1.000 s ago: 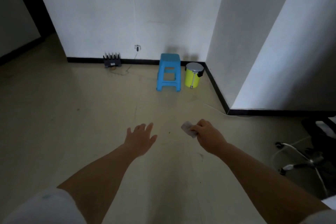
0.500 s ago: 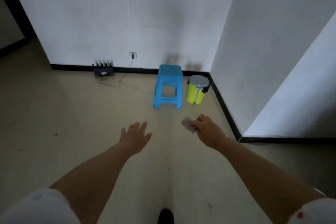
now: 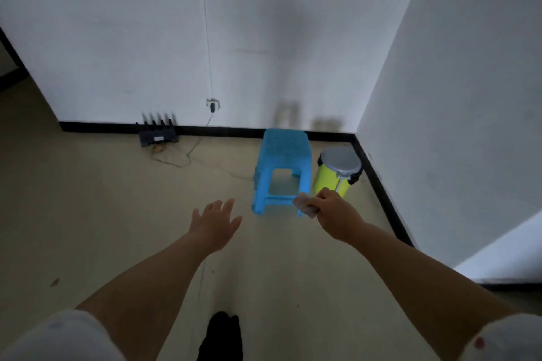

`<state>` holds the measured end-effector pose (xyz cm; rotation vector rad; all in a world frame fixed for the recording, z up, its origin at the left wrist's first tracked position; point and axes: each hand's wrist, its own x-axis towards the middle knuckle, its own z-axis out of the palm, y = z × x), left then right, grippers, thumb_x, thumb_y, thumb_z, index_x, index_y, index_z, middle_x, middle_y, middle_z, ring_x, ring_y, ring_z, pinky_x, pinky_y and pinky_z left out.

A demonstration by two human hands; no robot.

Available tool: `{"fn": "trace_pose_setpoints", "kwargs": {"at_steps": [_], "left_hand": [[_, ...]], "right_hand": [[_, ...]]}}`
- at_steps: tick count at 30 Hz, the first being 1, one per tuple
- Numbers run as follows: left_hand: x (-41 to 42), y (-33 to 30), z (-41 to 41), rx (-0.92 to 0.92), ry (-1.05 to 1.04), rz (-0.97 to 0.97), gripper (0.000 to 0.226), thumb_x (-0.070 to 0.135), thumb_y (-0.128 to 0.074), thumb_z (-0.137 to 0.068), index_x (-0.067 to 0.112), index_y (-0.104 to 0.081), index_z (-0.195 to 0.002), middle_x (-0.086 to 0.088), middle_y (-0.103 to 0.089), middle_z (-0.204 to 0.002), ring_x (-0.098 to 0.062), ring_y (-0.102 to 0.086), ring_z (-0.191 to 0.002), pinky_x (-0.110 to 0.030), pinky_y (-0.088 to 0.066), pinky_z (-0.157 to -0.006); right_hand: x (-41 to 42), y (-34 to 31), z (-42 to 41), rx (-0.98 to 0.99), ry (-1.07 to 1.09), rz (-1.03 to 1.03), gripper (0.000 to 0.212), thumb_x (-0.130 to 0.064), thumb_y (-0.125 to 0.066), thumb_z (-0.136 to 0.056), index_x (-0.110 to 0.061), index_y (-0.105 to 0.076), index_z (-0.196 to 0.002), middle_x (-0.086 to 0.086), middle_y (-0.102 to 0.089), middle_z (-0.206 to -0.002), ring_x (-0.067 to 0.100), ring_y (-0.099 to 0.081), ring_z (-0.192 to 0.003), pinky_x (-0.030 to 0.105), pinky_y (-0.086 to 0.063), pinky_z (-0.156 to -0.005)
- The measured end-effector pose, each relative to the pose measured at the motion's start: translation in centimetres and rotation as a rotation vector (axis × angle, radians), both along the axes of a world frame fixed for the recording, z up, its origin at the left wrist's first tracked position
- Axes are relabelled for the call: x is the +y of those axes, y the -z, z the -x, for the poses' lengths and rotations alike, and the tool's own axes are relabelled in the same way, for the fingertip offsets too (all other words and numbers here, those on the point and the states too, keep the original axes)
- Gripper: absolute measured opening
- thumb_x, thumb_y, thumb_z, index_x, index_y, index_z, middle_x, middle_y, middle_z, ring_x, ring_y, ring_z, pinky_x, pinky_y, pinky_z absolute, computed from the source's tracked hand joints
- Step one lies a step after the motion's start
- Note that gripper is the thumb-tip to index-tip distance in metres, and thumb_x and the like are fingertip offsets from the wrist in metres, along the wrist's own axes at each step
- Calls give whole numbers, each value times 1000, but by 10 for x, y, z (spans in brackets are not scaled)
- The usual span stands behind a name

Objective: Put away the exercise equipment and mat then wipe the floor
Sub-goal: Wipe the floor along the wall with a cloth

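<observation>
Between the right hand's (image 3: 337,214) fingers sits a small crumpled pale wipe (image 3: 305,204), pinched at its edge and held out in the air above the floor (image 3: 102,214). Just past those fingers stands a blue plastic stool (image 3: 282,155), and right beside it, tucked in the corner, a yellow-green pedal bin (image 3: 337,176) with a grey lid. Left hand (image 3: 215,221) is stretched out palm down, fingers spread wide and loose, holding nothing. Further out beyond the left fingers a dark router (image 3: 158,133) with a row of antennas sits against the black skirting, with a cable running up to a wall socket (image 3: 212,104). A dark shoe toe (image 3: 223,334) pokes in down at the bottom edge
</observation>
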<state>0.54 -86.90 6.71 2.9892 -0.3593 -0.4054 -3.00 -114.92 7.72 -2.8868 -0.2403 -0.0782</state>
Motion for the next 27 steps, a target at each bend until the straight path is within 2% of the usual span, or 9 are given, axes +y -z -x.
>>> {"fn": "trace_pose_setpoints", "kwargs": {"at_steps": [5, 10, 17, 20, 23, 27], "left_hand": [[-2, -16, -142, -29, 104, -51, 60, 49, -24, -99, 21, -12, -151, -7, -24, -155, -25, -26, -140, -49, -19, -114], [-25, -21, -261, -18, 128, -66, 59, 49, -25, -99, 22, -13, -150, -7, -26, -154, -26, -28, -139, -50, -21, -113], [-111, 22, -370, 47, 242, -41, 60, 48, -28, -99, 21, -14, -150, -6, -26, -153, -25, -27, -140, -49, -18, -114], [-147, 47, -425, 84, 196, -42, 59, 48, -30, -98, 21, -16, -150, -7, -29, -151, -26, -30, -138, -47, -21, -112], [-181, 70, -471, 163, 59, -24, 57, 47, -31, -98, 20, -21, -148, -8, -35, -147, -28, -35, -134, -44, -28, -108], [-231, 111, -517, 252, 4, 22, 59, 46, -31, -98, 20, -17, -150, -8, -32, -149, -27, -34, -134, -43, -30, -108]], "right_hand": [[-7, 1, -114, 43, 119, -16, 31, -5, -51, -87, -10, -63, -115, 13, -50, -104, 31, -49, -99, 41, -48, -77], [-27, -3, -203, 31, 154, -27, 35, -1, -48, -87, -10, -63, -117, 14, -51, -103, 28, -50, -95, 29, -39, -70], [-101, 32, -330, 141, 204, -60, 35, -2, -45, -90, -10, -61, -120, 15, -51, -107, 29, -49, -100, 35, -43, -80], [-142, 55, -394, 182, 182, -87, 34, -1, -45, -90, -9, -62, -119, 16, -51, -103, 28, -49, -94, 32, -42, -79], [-182, 76, -456, 260, 131, -106, 32, -1, -47, -89, -6, -63, -115, 16, -50, -99, 27, -48, -88, 35, -42, -78], [-221, 108, -529, 389, 49, -51, 32, -3, -46, -90, -10, -60, -118, 13, -49, -103, 21, -42, -88, 34, -43, -77]]}}
